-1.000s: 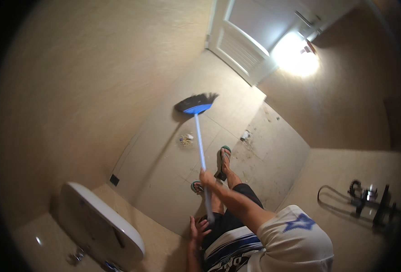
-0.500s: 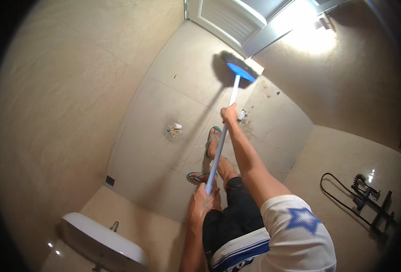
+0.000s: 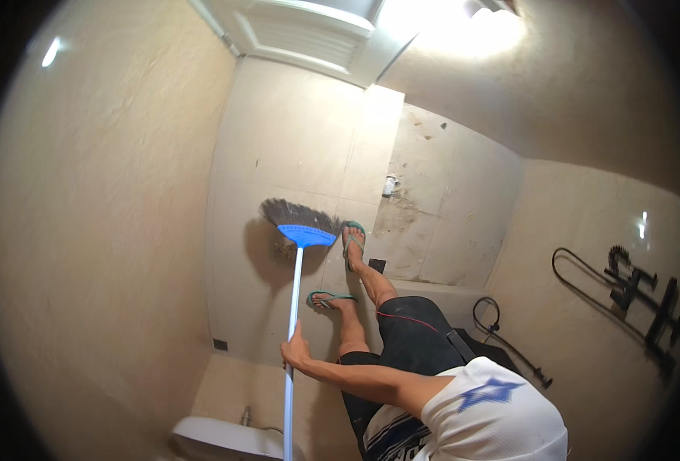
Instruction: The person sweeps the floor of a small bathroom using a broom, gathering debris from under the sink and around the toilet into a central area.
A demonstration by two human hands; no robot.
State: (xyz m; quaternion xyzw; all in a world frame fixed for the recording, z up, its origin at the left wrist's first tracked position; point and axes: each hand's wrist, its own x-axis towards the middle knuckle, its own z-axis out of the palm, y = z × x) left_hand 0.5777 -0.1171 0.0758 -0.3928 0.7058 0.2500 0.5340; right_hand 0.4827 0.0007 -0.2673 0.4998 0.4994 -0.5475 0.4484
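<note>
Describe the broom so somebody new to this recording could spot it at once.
Find the white door at the top, then follow the pale floor down toward the flip-flops. Left of them is the broom, its long handle gripped by the right hand. Its bright blue head with dark bristles sets it apart from those green-edged flip-flops.

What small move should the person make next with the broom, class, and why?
Probably lift the broom clear of the forward foot and set its bristles beyond the small white item. The right hand grips the broom, the bristles reach that foot's sandal in this view, and the white item lies beside dark dirt marks, apart from the broom.
</note>
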